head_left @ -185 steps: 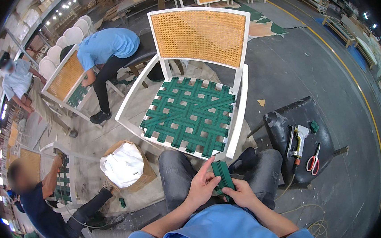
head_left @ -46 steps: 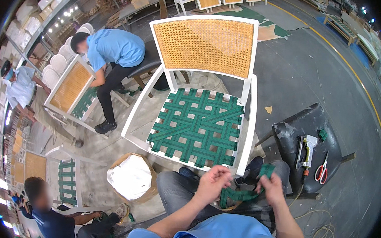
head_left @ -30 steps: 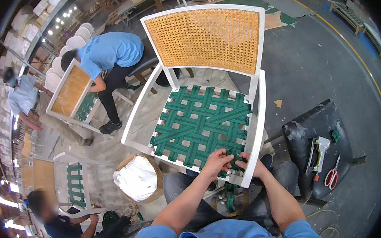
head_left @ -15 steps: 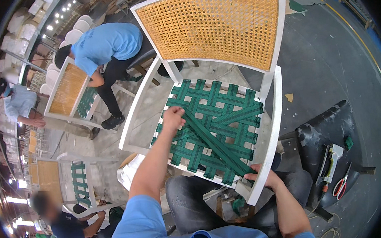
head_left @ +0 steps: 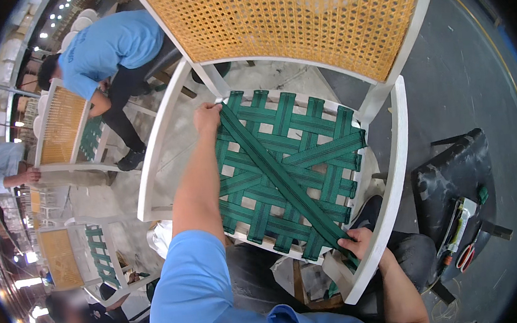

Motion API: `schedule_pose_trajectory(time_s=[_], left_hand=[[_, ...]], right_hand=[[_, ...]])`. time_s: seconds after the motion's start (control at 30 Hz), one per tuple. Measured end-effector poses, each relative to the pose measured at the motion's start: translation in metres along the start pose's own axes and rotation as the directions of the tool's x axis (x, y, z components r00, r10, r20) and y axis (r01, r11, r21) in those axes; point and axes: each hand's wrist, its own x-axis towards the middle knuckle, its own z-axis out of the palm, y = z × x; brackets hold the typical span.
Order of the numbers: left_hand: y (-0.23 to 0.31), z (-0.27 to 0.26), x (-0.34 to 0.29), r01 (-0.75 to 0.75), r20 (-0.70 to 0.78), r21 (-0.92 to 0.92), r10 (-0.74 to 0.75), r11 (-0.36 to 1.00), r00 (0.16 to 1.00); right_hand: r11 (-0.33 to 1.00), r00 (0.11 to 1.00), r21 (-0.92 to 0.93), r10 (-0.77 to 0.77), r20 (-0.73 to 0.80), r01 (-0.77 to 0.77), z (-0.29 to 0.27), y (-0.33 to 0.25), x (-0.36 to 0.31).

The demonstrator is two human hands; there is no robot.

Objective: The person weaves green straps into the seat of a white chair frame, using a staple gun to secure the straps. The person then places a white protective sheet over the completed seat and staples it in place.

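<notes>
A white-framed armchair with a woven cane back stands before me. Green webbing is interlaced across its seat. A loose green strap runs diagonally over that weave, from the far left corner to the near right one. My left hand pinches its upper end at the far left corner of the seat frame. At the near right corner, inside the armrest, my right hand grips the lower part of the strap. Another diagonal band crosses beneath it.
To the right, a black padded piece carries a long tool and red-handled scissors. On the left, a person in blue bends over another cane-backed chair. Two more people are at the left, one beside a webbed chair.
My left hand has moved away from me to the far left corner, drawing the strap straight along the diagonal. My right hand keeps its grip near the front corner. The view has shifted closer.
</notes>
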Motion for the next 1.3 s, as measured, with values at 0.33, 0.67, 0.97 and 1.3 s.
schedule_pose_trajectory(time_s=[0.33, 0.67, 0.97, 1.3], left_hand=[[-0.021, 0.018, 0.010, -0.150, -0.028, -0.178, 0.148, 0.972, 0.989], [-0.023, 0.006, 0.004, -0.079, 0.108, -0.322, 0.120, 0.943, 0.987], [-0.034, 0.004, 0.011, -0.050, 0.179, -0.334, 0.116, 0.941, 0.977], [-0.028, -0.005, 0.011, -0.039, 0.170, -0.237, 0.081, 0.971, 0.982]], right_hand=[[0.993, 0.999, 0.109, 0.031, 0.024, -0.034, 0.003, 0.014, 0.001], [0.992, 0.995, -0.110, 0.071, 0.074, -0.063, 0.004, 0.027, -0.005], [0.979, 0.969, -0.121, 0.185, 0.165, -0.166, 0.002, 0.019, -0.010], [0.956, 0.967, -0.222, 0.222, 0.123, -0.191, 0.010, 0.026, -0.007]])
